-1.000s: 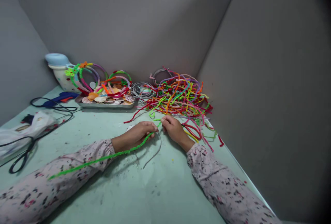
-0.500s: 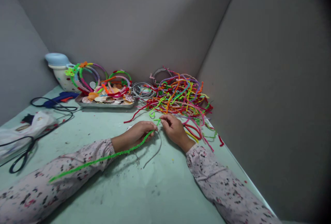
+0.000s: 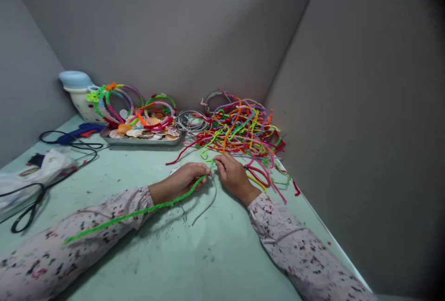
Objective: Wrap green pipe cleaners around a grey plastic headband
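Note:
My left hand (image 3: 190,176) pinches a long green pipe cleaner (image 3: 167,204) near one end, and its tail slants down over my left sleeve. From the same fingertips a thin grey wire (image 3: 214,195) curves down toward the table. My right hand (image 3: 231,171) is closed at the short upper end of the green pipe cleaner, its thumb and forefinger together. Just behind the hands lies a tangled heap of coloured pipe cleaners (image 3: 239,127). Where the wire meets the green strand is too small to make out.
A metal tray (image 3: 146,142) holds shells and colourful rings. Coiled wire (image 3: 192,121) sits beside it. Red-handled scissors (image 3: 259,176) lie right of my right hand. At left are a blue-lidded container (image 3: 81,97), a black cord (image 3: 43,194) and a plastic bag (image 3: 52,169).
The whole view has shifted very slightly. Both hands keep nearly the same pose, with my right fingertips moved a touch to the left.

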`<state>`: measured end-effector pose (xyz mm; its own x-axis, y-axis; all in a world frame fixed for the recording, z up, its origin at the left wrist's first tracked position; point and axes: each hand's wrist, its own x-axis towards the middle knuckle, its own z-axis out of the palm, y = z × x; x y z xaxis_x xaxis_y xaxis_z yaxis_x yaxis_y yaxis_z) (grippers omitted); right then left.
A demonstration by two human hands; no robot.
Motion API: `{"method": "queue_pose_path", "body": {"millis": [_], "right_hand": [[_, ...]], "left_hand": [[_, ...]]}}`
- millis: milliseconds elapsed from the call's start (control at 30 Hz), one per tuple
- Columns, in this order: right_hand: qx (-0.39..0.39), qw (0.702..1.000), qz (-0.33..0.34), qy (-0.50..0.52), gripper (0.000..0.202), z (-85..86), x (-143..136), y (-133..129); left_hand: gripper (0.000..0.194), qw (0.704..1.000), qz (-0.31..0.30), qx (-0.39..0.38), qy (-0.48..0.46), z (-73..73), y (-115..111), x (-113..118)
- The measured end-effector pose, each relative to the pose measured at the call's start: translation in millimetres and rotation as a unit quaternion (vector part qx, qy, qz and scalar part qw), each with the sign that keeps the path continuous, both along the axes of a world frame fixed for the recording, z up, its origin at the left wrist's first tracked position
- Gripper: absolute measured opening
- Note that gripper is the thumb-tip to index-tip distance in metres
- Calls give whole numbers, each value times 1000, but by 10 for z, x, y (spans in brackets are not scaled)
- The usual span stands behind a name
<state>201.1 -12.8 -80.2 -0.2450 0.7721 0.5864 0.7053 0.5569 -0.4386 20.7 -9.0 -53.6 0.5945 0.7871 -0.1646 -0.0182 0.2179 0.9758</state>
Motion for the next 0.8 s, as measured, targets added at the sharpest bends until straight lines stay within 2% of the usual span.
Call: {"method": "queue_pose_path", "body": {"millis": [133, 367, 800], "right_hand": [[3, 1000, -5, 12, 21, 9, -18, -10], [0, 1000, -3, 4, 21, 4, -41, -24], [7, 1000, -21, -21, 22, -8, -44, -13]], "left_hand": [[11, 1000, -2, -13, -5, -13, 5, -3], [11, 1000, 21, -20, -7, 48, -34, 24], [11, 1000, 22, -19, -4, 12, -16, 18]]}}
